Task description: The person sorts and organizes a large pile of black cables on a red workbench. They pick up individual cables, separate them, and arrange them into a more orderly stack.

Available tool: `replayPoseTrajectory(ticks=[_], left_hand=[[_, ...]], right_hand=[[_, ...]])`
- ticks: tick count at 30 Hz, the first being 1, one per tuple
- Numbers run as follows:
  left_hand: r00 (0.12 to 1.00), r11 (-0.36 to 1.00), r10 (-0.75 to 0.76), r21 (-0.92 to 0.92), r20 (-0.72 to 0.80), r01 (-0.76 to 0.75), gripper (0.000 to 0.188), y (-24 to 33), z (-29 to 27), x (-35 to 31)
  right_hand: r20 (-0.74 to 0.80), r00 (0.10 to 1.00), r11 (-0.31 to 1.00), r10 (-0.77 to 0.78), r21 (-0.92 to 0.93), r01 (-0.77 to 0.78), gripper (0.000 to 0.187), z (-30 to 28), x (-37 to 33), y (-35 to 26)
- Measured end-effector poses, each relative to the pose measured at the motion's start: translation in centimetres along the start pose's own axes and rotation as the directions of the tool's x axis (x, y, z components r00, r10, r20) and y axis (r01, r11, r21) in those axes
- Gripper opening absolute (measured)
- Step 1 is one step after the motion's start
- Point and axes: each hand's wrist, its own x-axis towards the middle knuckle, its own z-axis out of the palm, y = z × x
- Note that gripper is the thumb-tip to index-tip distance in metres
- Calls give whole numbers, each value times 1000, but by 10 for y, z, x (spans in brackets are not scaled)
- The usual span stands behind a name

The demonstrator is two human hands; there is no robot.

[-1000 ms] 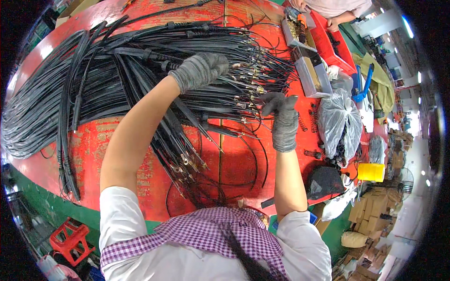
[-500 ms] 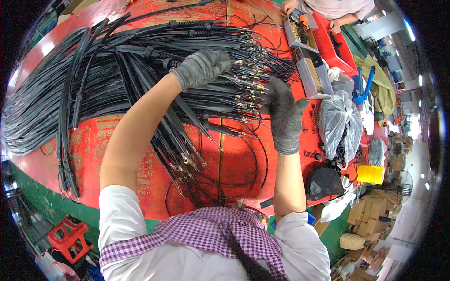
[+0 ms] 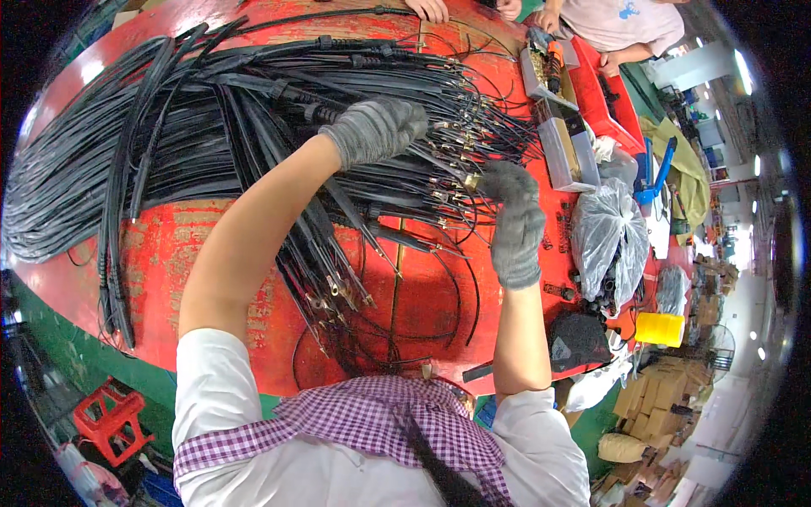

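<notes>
A thick bundle of black cables (image 3: 110,160) lies across the red table, its thin wire ends carrying brass- and copper-coloured terminals. Over the bundle, my left hand (image 3: 380,131), in a grey knitted glove, is closed around a black cable near those ends; the fingers hide most of the grip. My right hand (image 3: 514,224), in a darker grey glove, is curled at the right side of the terminals. A small brass-coloured fitting (image 3: 472,180) shows at its fingertips. Closer to me, a second group of cable ends (image 3: 334,291) slants across the table.
Clear boxes of small parts (image 3: 564,148) and a red bin (image 3: 604,106) stand at the far right. A clear plastic bag (image 3: 610,237), a blue tool (image 3: 655,173) and a yellow spool (image 3: 659,329) sit right. Another person's hand (image 3: 429,8) rests at the far edge. A red stool (image 3: 110,422) stands lower left.
My right hand has drawn slightly nearer to me, its thumb folding in and the fingers curling. My left hand has shifted a little right. Other people's hands have appeared at the far edge.
</notes>
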Motion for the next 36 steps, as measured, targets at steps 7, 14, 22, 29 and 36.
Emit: replayPoseTrajectory(ticks=[7,14,22,29,36], left_hand=[[1000,1000,11,10,-22,-11,22,1,4,-1],[997,997,-26,76,79,20,21,0,1,1],[990,995,-90,41,107,86,27,7,-3,-2],[994,994,-75,80,85,69,28,7,-1,-5],[993,996,-75,44,91,71,28,9,-2,-3]], right_hand=[[-25,997,985,70,160,-66,37,4,1,8],[-41,998,955,57,294,-42,46,5,5,-3],[-78,996,944,42,330,-14,39,9,5,-17],[-11,999,974,39,224,-36,44,6,7,-11],[56,988,899,147,409,-157,39,17,2,0]])
